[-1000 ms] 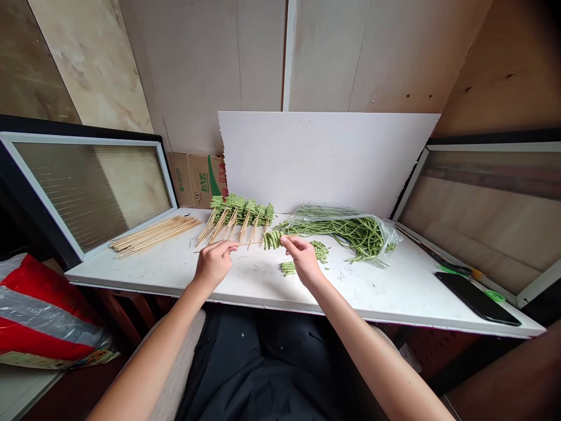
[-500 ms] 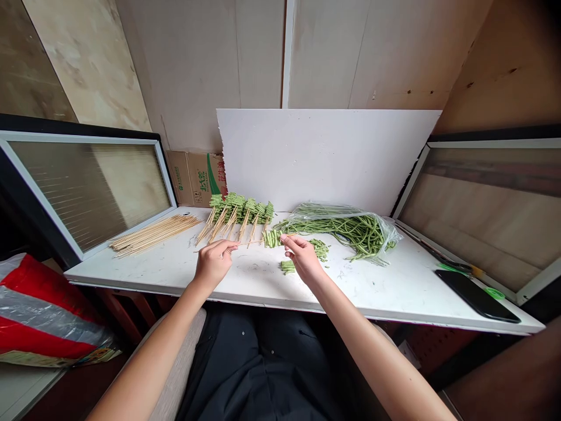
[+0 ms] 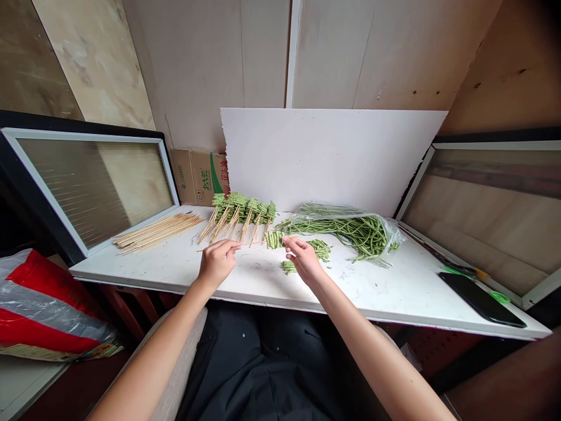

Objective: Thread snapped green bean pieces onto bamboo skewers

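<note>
My left hand (image 3: 218,261) is closed around a bamboo skewer (image 3: 252,242) held level above the table. Cut green bean pieces (image 3: 274,240) sit side by side on the skewer's right part. At that end, my right hand (image 3: 303,257) pinches a bean piece, mostly hidden by the fingers. Loose cut bean pieces (image 3: 321,250) lie in a pile just behind my right hand, and a small row of cut pieces (image 3: 288,267) is partly covered by it. Behind my hands, several finished bean skewers (image 3: 245,207) are stacked with their bare sticks toward me.
A bundle of bare skewers (image 3: 160,231) lies at the left of the white table (image 3: 258,286). Long whole beans (image 3: 368,234) spill from a clear plastic bag at the back right. A black phone (image 3: 482,298) and scissors (image 3: 456,266) lie at the right. A cardboard box (image 3: 193,178) stands behind.
The view has shifted slightly, moving everything a little to the right. Both hands keep their grip on the skewer and bean pieces, with hardly any other movement.
</note>
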